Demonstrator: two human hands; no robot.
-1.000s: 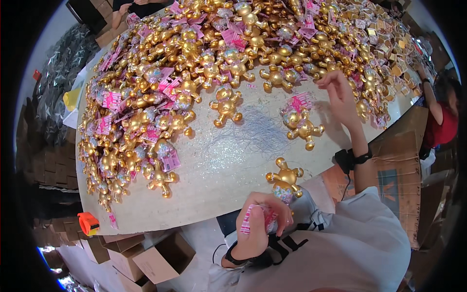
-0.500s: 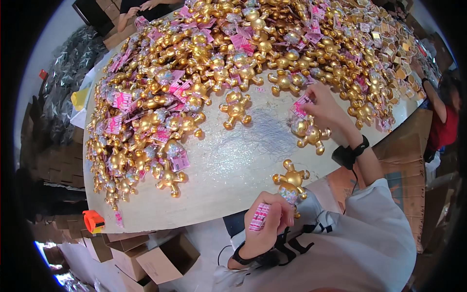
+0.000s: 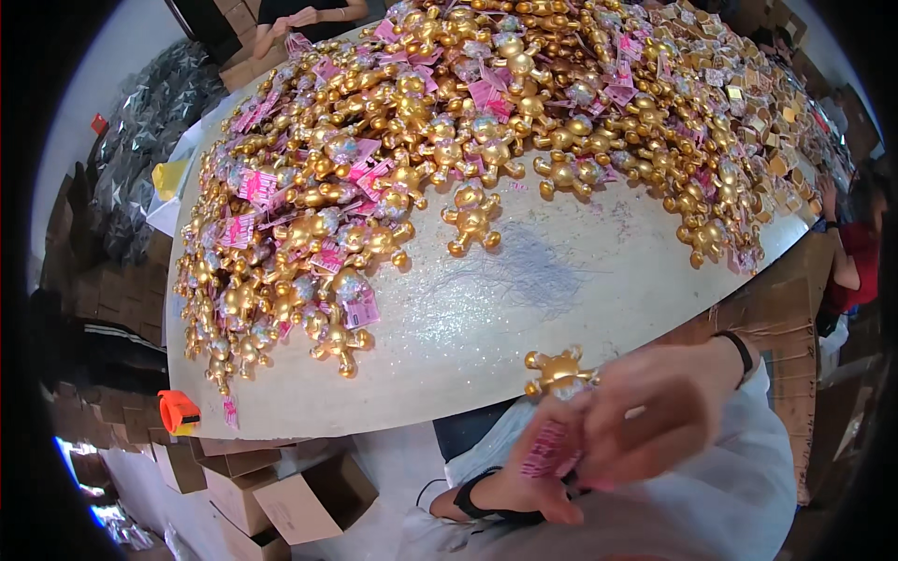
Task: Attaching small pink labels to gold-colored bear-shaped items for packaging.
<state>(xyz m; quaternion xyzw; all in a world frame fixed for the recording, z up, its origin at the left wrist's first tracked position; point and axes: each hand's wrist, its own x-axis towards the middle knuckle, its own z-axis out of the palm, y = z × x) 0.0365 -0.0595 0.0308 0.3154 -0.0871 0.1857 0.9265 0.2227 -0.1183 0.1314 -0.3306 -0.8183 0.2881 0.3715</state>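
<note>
Low in front of my body, my left hand (image 3: 535, 463) is closed around a pink printed tag (image 3: 554, 451). A gold bear figure (image 3: 559, 368) sticks out just above that hand, near the table edge, its lower part covered by my hands. My right hand (image 3: 659, 411) has its fingers curled beside and partly over the left hand. It is smeared by motion, and whatever it grips is hidden. Closest on the tabletop is a single gold bear (image 3: 470, 220) lying at the front of the heap.
A big heap of gold bears (image 3: 402, 122) with pink tags spreads over the pale table (image 3: 421, 374). Thin loose strands (image 3: 543, 271) lie mid-table. An orange tape dispenser (image 3: 178, 411) sits at the left corner. Cardboard boxes (image 3: 309, 505) stand below. Other people (image 3: 309, 17) are at the table.
My right hand has come from mid-table down to my left hand. The gold bear with a tag it held there is gone from that spot. The view has shifted slightly.
</note>
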